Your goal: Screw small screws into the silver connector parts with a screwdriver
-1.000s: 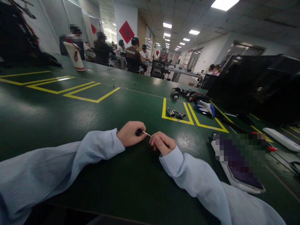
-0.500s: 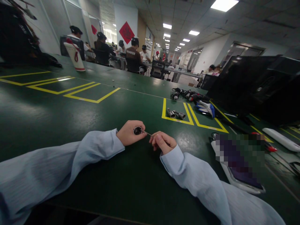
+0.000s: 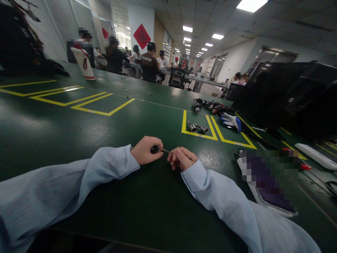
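Note:
My left hand (image 3: 146, 150) is wrapped round a round metal part (image 3: 154, 149), its dark hollow end facing up and toward me. A thin metal rod (image 3: 165, 150) runs from the mouth of that part to my right hand (image 3: 183, 158), whose thumb and fingers pinch its other end. Whether the rod's tip is inside the hollow is too small to tell. Both hands are above the green table, close together but apart. Beyond them, two metal socket-like parts (image 3: 202, 129) lie within a yellow-taped outline (image 3: 200, 136).
To the right lies a tablet-like device (image 3: 271, 182), partly blurred, with a white bar-shaped object (image 3: 316, 156) beyond it. Dark cables and metal pieces (image 3: 197, 107) and a blue-white item (image 3: 231, 121) lie farther back. A white cup (image 3: 84, 63) stands back left; people sit beyond.
Both hands are almost where they were. My right hand and its sleeve have shifted very slightly, and the rod's angle looks a little flatter.

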Demonstrator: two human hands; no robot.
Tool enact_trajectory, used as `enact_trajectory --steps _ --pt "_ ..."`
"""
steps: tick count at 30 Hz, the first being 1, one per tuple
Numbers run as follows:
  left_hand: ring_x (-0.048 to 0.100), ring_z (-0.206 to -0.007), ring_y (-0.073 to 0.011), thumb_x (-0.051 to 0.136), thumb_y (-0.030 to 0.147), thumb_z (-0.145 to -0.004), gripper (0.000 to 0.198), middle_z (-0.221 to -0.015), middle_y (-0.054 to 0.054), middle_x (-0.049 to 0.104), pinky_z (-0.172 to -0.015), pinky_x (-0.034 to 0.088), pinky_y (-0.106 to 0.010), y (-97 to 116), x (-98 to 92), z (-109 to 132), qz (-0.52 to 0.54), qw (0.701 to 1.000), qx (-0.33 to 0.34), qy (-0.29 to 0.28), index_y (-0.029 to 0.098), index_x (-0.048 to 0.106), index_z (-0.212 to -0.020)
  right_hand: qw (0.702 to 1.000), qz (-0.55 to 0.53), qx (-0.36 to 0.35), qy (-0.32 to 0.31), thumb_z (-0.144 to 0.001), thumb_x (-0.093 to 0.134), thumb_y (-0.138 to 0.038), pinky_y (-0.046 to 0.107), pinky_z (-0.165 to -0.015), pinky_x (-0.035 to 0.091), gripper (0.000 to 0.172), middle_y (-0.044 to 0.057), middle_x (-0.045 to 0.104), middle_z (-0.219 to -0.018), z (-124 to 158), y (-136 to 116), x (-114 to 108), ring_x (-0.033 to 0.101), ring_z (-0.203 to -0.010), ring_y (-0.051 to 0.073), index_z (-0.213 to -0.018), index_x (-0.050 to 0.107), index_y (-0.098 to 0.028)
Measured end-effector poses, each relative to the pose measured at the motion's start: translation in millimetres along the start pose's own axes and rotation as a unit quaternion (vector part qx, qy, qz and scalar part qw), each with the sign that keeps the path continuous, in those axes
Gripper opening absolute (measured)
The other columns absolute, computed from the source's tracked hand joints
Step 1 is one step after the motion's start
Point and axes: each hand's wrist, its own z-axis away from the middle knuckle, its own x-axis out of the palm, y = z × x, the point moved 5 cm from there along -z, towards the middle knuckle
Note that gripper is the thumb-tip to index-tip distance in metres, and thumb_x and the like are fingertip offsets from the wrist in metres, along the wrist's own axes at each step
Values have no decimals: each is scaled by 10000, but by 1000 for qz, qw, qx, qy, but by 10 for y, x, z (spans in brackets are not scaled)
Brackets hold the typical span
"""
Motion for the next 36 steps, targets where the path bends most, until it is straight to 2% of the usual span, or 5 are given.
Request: enact_trajectory --steps 18,28,31,34,36 --pt "458 -557 -94 497 329 -792 233 -612 13 499 -538 367 -215 -231 -34 -82 -7 999 -42 20 136 542 -670 980 -192 53 21 -724 590 -437 239 -424 327 328 -15 537 -494 -101 4 -341 448 -416 102 -542 489 -182" --pt "506 -732 -175 359 330 -860 302 -764 -55 562 -714 350 -327 -599 66 -578 -231 973 6 9 142 572 -756 975 -54 -39 212 -699 519 -534 247 -410 299 363 -30 468 -480 -357 -17 -781 382 -395 105 -567 426 -208" --pt "498 -790 -205 353 343 -868 307 -833 -75 579 -742 324 -367 -614 202 -762 -276 961 1 3 154 585 -801 914 248 -117 300 -797 415 -477 274 -514 376 326 8 526 -579 -461 -270 -982 467 -511 138 -656 495 -195" --pt "474 -868 -237 367 349 -866 301 -888 -100 586 -748 312 -384 -587 335 -948 -293 956 -15 23 163 599 -818 753 594 -137 247 -875 310 -333 313 -714 379 320 79 607 -773 -670 -461 -980 518 -752 185 -740 549 -169" --pt "447 -922 -263 389 355 -859 289 -903 -111 592 -752 306 -399 -568 421 -1070 -301 953 -24 41 169 606 -819 690 684 -103 215 -872 352 -319 353 -783 332 295 121 631 -887 -813 -484 -989 494 -893 233 -763 572 -155"
